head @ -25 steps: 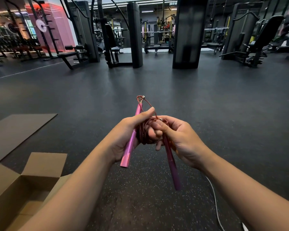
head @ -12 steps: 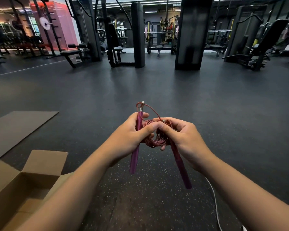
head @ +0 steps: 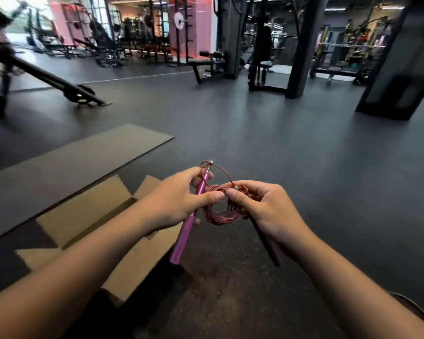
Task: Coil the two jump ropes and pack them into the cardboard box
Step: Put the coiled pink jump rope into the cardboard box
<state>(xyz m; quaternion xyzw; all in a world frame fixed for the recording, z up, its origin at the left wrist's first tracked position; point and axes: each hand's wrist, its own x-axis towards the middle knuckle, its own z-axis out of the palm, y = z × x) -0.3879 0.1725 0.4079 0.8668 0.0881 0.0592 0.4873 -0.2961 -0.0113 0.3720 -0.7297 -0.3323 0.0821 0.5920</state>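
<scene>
Now, rope: pink jump rope, cable wound into a small coil, held between both hands above the gym floor.
Left hand: wrapped round the brighter pink handle, thumb on the coil.
Right hand: pinching the coil, darker handle slanting down beneath it.
Cardboard box: flaps open, lower left, under the left forearm.

The left forearm is covering most of the cardboard box, hiding its inside. The right hand is hiding the upper part of the darker handle and part of the rope coil. A thin cord is running off the lower right edge. The gym machines at far left are smearing into blur.
</scene>
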